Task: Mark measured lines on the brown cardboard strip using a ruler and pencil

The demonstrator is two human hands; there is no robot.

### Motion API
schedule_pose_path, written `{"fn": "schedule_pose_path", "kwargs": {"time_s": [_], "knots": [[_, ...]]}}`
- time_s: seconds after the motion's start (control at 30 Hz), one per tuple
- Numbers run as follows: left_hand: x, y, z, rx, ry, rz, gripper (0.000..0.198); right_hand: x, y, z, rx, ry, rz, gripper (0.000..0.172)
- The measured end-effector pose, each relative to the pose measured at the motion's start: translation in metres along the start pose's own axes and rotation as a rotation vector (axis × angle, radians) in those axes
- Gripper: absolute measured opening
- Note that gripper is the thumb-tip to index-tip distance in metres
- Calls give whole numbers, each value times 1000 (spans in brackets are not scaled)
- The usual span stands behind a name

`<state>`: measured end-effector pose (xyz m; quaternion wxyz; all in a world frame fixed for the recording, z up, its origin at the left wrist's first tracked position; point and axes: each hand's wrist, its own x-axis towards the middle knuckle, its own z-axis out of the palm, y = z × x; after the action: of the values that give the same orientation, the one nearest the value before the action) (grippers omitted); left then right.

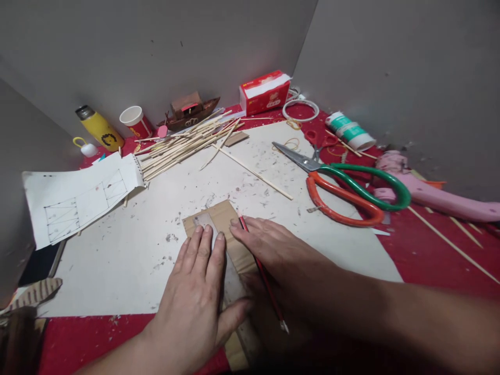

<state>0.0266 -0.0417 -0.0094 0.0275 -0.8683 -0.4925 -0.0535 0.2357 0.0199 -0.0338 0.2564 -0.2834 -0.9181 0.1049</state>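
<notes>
Cardboard [223,214] lies near the front of the table [89,341], tan and flat, its far edge cut fairly straight and its surface faintly creased to the right. A grey ruler [233,278] runs lengthwise along it, worn and smudged, slanting from the far left corner down toward the near side. The left hand [197,291] is spread palm down, its fingertips pressing on the ruler and its thumb stretched across the lower part. The right hand [275,250] rests at the cardboard's right edge, thumb and fingers closed on a slim red pencil [265,278] that slopes down toward the near side. The two hands are apart but close, a strip of ruler and cardboard between them.

Beneath is a large white sheet [113,260] dotted with dark crumbs — its near edge stops short of the table's front, where red shows. Open room on the sheet stretches left of the cardboard, as far as a paper drawing [89,198], and ahead toward the pile of thin sticks [179,151]. One loose stick [253,173] crosses the far part. To the right, room is tighter — large scissors [339,174] lie near the right hand, handles over the sheet's edge. Grey walls [156,52] close off the back and sides.
</notes>
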Motion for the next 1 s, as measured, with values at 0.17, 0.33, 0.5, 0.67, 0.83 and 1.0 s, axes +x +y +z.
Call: {"fn": "schedule_pose_path", "kwargs": {"time_s": [0.17,0.33,0.5,0.67,0.83,1.0], "knots": [[-4,-9,-2,-26,17,-16,83,-3,2,4,-17,33,-31,55],[-8,-17,-5,-96,-30,-37,84,-4,2,4,-15,21,-11,54],[-8,-18,-7,-140,-25,-47,83,-5,2,1,-11,8,-9,57],[-9,-16,-9,-151,-30,-67,81,-3,1,0,2,-19,17,57],[-11,-17,-12,-150,-40,-45,84,-3,1,0,-8,-11,20,57],[-12,-19,-13,-149,-44,-41,85,-1,1,-1,-29,-18,23,53]]}}
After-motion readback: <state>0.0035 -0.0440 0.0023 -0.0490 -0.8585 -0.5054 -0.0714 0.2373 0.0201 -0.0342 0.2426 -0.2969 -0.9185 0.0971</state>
